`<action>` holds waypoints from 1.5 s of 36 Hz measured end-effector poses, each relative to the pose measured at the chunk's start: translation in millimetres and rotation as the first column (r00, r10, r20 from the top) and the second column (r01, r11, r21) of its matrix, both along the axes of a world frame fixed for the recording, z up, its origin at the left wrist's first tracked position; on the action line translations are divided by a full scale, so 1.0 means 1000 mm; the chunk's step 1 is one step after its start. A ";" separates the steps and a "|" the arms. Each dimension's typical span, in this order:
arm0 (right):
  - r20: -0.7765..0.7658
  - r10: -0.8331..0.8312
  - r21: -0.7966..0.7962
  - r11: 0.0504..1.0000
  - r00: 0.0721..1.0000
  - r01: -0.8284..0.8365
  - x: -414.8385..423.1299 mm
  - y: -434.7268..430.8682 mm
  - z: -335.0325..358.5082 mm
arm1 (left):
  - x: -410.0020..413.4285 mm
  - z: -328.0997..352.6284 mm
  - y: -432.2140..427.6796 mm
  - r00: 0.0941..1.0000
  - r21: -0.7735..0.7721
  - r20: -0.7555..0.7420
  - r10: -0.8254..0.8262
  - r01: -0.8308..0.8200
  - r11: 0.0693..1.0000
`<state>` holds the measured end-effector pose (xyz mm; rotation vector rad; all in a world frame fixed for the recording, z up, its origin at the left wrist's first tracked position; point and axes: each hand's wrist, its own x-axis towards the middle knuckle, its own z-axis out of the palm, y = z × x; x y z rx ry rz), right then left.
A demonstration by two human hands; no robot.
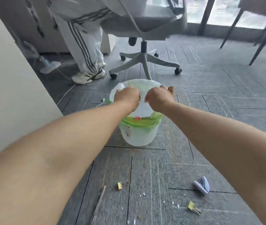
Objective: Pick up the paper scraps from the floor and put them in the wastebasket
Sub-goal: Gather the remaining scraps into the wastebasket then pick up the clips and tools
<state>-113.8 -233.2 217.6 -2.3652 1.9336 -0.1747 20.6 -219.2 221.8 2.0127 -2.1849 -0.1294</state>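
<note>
Hovering over the bin (137, 135), your L hand (126, 96) and R hand (159, 98) both pinch white paper (142, 109) w/ curled fingers; it's prob. light, limp, tears easily, so take the tiny scraps (144, 194) on the carpet nearer you by fingertip pinch.

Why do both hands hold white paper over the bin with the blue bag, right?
No: the head view shows a green plastic bag, not blue, lining the white plastic wastebasket. The left hand and right hand hold white paper above it.

Translucent plastic wastebasket (137, 135), matt carpet (210, 103)
</note>
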 end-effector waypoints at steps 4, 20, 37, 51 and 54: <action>-0.084 0.060 0.170 0.984 0.995 -0.046 -0.007 0.001 -0.001 | 0.013 -0.013 -0.006 0.988 0.172 0.152 -0.019 -0.008 0.985; 0.270 0.232 -0.212 0.961 0.934 -0.178 -0.081 0.141 -0.044 | 0.022 -0.045 0.142 0.837 -0.292 -0.433 -0.334 0.220 0.931; -0.004 0.044 0.327 0.944 0.999 -0.040 -0.144 0.279 -0.213 | -0.022 -0.212 0.238 0.965 0.383 -0.222 -0.137 0.216 0.898; 0.023 -0.074 0.306 0.950 0.997 0.063 -0.125 0.265 -0.240 | -0.017 -0.246 0.239 0.974 0.422 -0.219 0.057 0.042 0.905; 0.018 -0.085 0.316 0.946 0.996 0.075 -0.124 0.262 -0.244 | -0.017 -0.248 0.239 0.973 0.418 -0.217 0.075 0.023 0.908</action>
